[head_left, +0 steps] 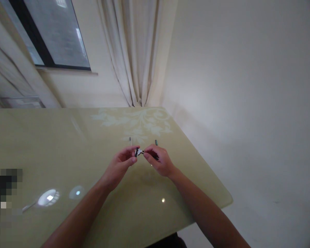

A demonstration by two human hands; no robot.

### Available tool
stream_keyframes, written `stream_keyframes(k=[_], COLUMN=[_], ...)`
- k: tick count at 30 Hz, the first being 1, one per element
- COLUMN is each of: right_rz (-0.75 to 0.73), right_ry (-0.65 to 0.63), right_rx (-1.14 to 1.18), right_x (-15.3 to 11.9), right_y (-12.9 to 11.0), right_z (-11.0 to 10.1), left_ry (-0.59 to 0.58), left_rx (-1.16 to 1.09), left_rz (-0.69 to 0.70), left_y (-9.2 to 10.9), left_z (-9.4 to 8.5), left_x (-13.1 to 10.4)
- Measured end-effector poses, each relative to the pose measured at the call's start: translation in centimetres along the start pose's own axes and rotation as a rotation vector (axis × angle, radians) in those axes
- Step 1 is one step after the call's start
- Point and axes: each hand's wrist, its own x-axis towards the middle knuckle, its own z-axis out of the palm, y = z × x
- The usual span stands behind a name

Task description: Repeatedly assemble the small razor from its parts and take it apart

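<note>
Over the middle of the glossy table, my left hand (122,164) pinches a small dark piece (136,152) between thumb and fingers. Facing it from the right, my right hand (158,161) has its fingers closed around a thin dark item (142,152), whose tip meets a small whitish part beside the dark piece. What exactly these items are is too small to tell. Just beyond my left hand lies a thin light stick with a grey end (130,139). A short dark and green object (156,142) shows behind my right hand.
The pale green table (67,144) has a white floral pattern near its far edge and bright light reflections. A pixelated dark area covers the left edge. Curtains (136,51) and a window (59,31) stand behind; a white wall (235,103) runs along the right.
</note>
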Motion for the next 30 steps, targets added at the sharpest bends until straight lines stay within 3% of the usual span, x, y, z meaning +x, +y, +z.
stream_keyframes(k=[30], right_rz=[-0.068], right_ry=[0.014], right_rx=[-0.03], right_x=[-0.13], right_y=[0.68], right_z=[0.08], left_ry=[0.009], left_rx=[0.003], left_rz=[0.021], left_y=[-0.22], left_z=[-0.06], left_x=[0.11])
